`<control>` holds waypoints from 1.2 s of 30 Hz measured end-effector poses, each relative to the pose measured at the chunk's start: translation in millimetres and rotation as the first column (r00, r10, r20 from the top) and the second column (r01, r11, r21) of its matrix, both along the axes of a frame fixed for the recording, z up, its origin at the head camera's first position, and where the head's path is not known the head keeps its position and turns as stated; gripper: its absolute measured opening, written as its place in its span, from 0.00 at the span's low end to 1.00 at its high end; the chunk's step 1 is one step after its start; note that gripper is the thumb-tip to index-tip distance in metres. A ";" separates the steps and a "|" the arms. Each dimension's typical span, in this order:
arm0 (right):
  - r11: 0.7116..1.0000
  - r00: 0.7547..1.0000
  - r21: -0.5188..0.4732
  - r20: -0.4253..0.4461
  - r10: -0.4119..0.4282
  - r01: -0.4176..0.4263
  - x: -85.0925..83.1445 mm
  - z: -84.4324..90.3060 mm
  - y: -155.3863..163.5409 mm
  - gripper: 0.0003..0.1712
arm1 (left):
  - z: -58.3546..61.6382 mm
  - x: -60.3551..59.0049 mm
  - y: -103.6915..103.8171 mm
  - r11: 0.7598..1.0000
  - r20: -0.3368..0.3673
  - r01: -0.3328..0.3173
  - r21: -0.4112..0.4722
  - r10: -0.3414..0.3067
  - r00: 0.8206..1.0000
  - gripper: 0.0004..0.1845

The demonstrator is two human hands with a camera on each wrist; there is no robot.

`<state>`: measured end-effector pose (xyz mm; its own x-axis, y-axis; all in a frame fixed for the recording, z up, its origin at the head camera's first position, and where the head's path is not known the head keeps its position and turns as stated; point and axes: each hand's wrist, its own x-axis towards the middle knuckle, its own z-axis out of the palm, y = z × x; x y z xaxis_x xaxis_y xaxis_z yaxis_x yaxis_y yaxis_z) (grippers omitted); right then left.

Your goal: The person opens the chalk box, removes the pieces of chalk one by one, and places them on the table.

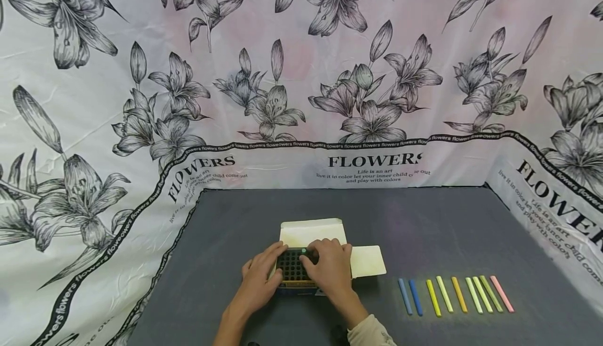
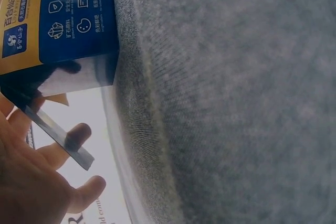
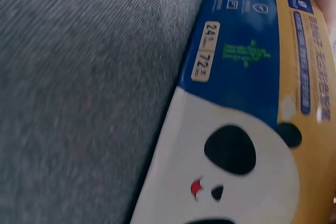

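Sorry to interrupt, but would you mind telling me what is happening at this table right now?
A person has both hands on an open chalk box standing on the dark grey table, its flaps folded out. The left hand holds the box's left side, while the right hand reaches over the dark grid of slots, fingertips at a greenish piece near the back. To the right, a row of coloured chalk sticks lies on the table: blue, yellow, orange, green and pink.

Head view: looks forward and down from above onto the grey surface [image 1: 471,231]. Wrist views: close, low, tilted, one from each side; all share the box [image 1: 294,270] [image 2: 63,19] [image 3: 247,129].
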<state>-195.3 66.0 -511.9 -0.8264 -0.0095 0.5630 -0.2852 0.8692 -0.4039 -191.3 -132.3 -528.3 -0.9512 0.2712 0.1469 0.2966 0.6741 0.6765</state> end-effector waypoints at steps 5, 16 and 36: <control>0.997 0.997 0.024 0.024 -0.067 0.067 -0.9 -0.2 -6.3 0.12 | -0.8 0.6 0.2 1.000 0.003 0.004 -0.005 -0.004 1.000 0.29; 0.996 0.996 0.009 -0.009 -0.088 0.088 -2.7 1.1 -8.7 0.10 | 1.2 0.6 1.7 1.000 -0.006 -0.013 -0.014 0.012 1.000 0.29; 0.970 0.996 -0.227 -0.050 0.072 -0.081 -5.3 -0.1 -5.1 0.05 | 0.6 1.8 0.7 1.000 -0.011 -0.010 -0.010 0.010 1.000 0.30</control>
<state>-200.7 60.9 -512.0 -0.8046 0.0612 0.5907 -0.3676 0.7299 -0.5763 -189.5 -131.6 -527.6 -0.9523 0.2634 0.1543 0.2971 0.6838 0.6664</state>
